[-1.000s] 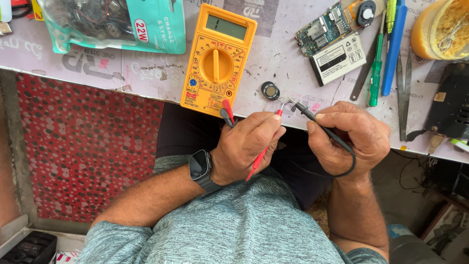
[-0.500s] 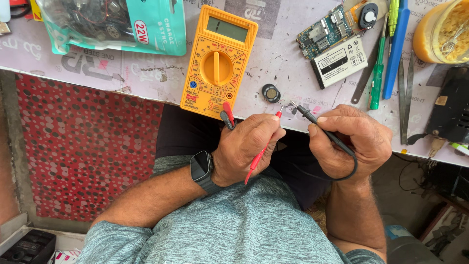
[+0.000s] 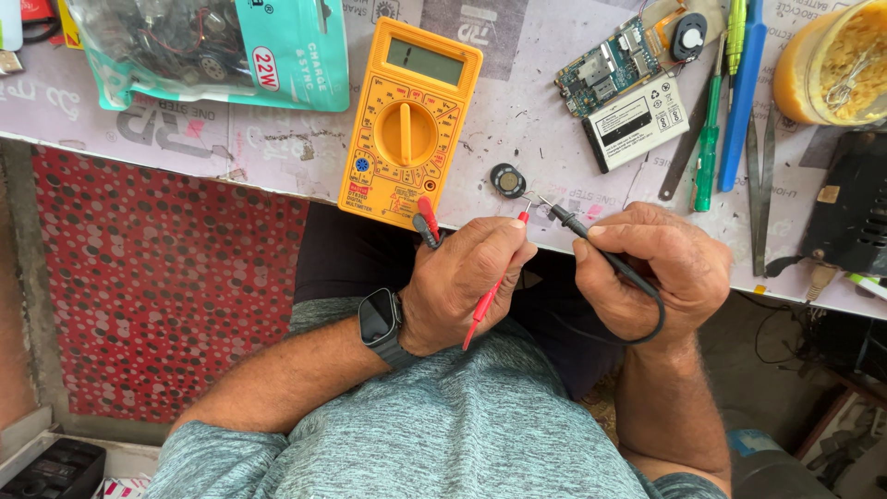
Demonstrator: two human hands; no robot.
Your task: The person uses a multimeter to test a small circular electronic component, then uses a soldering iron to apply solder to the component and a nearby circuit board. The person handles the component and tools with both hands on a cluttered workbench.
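On a paper-covered workbench across the upper frame, the left hand (image 3: 467, 282) pinches a thin red probe (image 3: 494, 282) and the right hand (image 3: 651, 273) a black probe (image 3: 601, 249), tips meeting just beside a small round speaker (image 3: 507, 179) at centre; these look light, stiff, best gripped mid-shaft.

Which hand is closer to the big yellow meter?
Left. The left hand with the red probe sits just below the yellow multimeter; the right hand with the black probe is farther right.

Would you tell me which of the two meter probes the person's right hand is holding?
The right hand holds the black probe; the red probe is in the left hand.
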